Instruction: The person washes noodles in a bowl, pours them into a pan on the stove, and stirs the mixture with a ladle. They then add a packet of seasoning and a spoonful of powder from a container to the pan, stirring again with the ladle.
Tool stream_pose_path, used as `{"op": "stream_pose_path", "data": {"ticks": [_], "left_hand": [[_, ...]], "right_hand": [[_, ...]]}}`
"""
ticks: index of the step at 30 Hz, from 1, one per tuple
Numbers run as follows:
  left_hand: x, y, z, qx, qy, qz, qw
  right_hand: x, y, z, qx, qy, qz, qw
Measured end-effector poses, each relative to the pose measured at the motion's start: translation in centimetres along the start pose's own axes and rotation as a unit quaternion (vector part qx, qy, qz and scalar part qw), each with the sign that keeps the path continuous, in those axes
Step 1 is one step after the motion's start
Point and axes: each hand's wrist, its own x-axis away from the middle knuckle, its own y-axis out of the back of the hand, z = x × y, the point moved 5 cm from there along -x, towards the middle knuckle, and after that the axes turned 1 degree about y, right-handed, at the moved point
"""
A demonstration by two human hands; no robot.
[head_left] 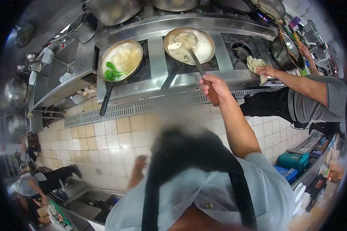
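My right hand (214,86) is wrapped round the wooden handle of a metal ladle (197,61). The ladle's bowl rests in whitish, bubbling liquid in the right frying pan (210,37), whose dark handle points towards me. Down by my side, away from the stove, hangs my left hand (140,164); it is smeared and its fingers cannot be made out. On the burner to the left, another frying pan (140,57) holds foamy pale liquid with green leaves (112,72) at its near side. Its black handle sticks out past the stove edge.
Large pots (113,11) stand along the back of the stove (158,57). At the right, a co-worker's hand (266,71) holds a cloth (254,64) beside a dark pot (281,50). A sink counter (67,56) is at left; another person (31,184) works behind.
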Motion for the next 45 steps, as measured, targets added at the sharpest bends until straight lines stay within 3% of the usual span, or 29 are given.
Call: {"op": "stream_pose_path", "data": {"ticks": [1, 2, 4, 5, 7, 9, 10, 11, 12, 13, 14, 15, 17, 18, 19, 20, 21, 22, 24, 25, 27, 29, 30, 31, 32, 33, 37, 39, 45], "left_hand": [[9.7, 2.9, -7.9, 0.185, -0.017, -0.001, 0.983], [11.8, 4.0, -9.9, 0.187, -0.017, 0.001, 0.982], [14.1, 6.0, -12.3, 0.263, -0.063, -0.043, 0.962], [14.7, 6.6, -12.7, 0.301, -0.084, -0.064, 0.948], [12.8, 6.9, -11.7, 0.341, -0.104, -0.084, 0.93], [4.6, 5.2, -4.2, 0.309, 0.168, -0.067, 0.934], [2.0, 6.2, -1.9, 0.119, -0.06, -0.158, 0.978], [0.9, 6.0, -0.2, -0.082, -0.284, -0.233, 0.927], [-2.4, 5.2, 4.0, 0.284, -0.077, -0.166, 0.941], [-2.1, 7.3, 2.9, 0.336, 0.145, -0.027, 0.93], [-1.3, 9.6, 1.0, 0.371, 0.128, -0.077, 0.917], [0.7, 12.7, -2.5, 0.407, 0.197, -0.125, 0.883], [0.5, 15.2, -3.1, 0.455, 0.159, -0.144, 0.864], [0.2, 16.0, -3.5, 0.46, 0.162, -0.157, 0.859], [0.0, 16.4, -3.9, 0.467, 0.166, -0.17, 0.852], [0.1, 16.6, -4.5, 0.475, 0.161, -0.17, 0.848], [0.5, 15.9, -4.9, 0.478, 0.163, -0.172, 0.846], [0.7, 15.1, -5.4, 0.484, 0.16, -0.165, 0.845], [1.0, 12.5, -6.2, 0.522, 0.167, -0.156, 0.822], [0.4, 10.4, -5.2, 0.562, 0.159, -0.109, 0.804], [-0.4, 5.7, -3.6, 0.322, 0.111, -0.098, 0.935], [-2.5, 0.2, 0.0, 0.216, 0.042, -0.087, 0.972], [0.6, 1.4, -4.7, -0.132, -0.234, -0.175, 0.947], [1.4, 0.8, -6.5, -0.165, -0.173, -0.138, 0.961], [2.1, 1.0, -7.8, 0.059, 0.008, -0.094, 0.994], [2.9, 0.1, -8.1, 0.279, 0.188, -0.042, 0.941], [2.9, 0.0, -9.8, 0.329, 0.185, -0.056, 0.924], [2.9, 1.6, -11.8, 0.451, 0.246, -0.091, 0.853], [2.5, 5.2, -15.1, 0.451, 0.217, -0.112, 0.858]], "right_hand": [[1.0, -0.8, 1.0, 0.073, 0.04, -0.025, 0.996], [2.3, -1.5, 1.4, 0.075, 0.039, -0.026, 0.996], [4.8, -1.9, 2.0, 0.27, 0.065, -0.088, 0.957], [4.9, -1.2, 1.5, 0.272, 0.063, -0.089, 0.956], [5.2, 0.8, 1.5, 0.38, 0.151, -0.151, 0.9], [6.0, 0.1, 1.8, 0.404, 0.133, -0.177, 0.888], [5.8, 0.2, 1.7, 0.418, 0.148, -0.192, 0.875], [5.5, 0.3, 1.5, 0.433, 0.164, -0.207, 0.862], [4.4, 0.8, 0.6, 0.433, 0.163, -0.208, 0.862], [2.8, 1.7, -0.3, 0.427, 0.178, -0.215, 0.86], [2.1, 2.1, -0.9, 0.42, 0.193, -0.222, 0.859], [2.4, 0.9, -0.7, 0.42, 0.191, -0.221, 0.859], [2.5, -2.3, -0.8, 0.185, 0.081, -0.128, 0.971], [1.7, -2.3, -0.7, 0.13, 0.068, -0.063, 0.987], [1.5, -1.7, -0.2, 0.133, 0.068, -0.06, 0.987], [1.4, -1.9, -0.1, -0.038, 0.016, 0.005, 0.999], [1.5, -2.4, 0.2, -0.21, -0.037, 0.069, 0.975], [1.9, -2.6, 0.7, -0.281, -0.069, 0.098, 0.952], [3.0, -2.9, 1.6, -0.287, -0.077, 0.117, 0.948], [3.6, -2.8, 1.7, -0.293, -0.085, 0.131, 0.943], [4.7, -1.7, 2.2, -0.248, -0.061, 0.103, 0.962], [6.4, -1.0, 3.6, -0.107, -0.028, 0.04, 0.993], [6.8, -0.4, 3.8, -0.087, -0.017, 0.039, 0.995], [7.4, -0.3, 4.1, -0.086, -0.02, 0.04, 0.995], [8.1, -0.2, 4.9, -0.029, 0.001, 0.021, 0.999], [8.6, 0.0, 5.6, 0.028, 0.022, 0.002, 0.999], [9.4, 1.4, 7.3, 0.111, 0.062, 0.004, 0.992], [9.4, 2.4, 8.0, 0.175, 0.082, -0.023, 0.981], [5.8, 4.4, 6.6, 0.294, 0.117, -0.069, 0.946]]}}
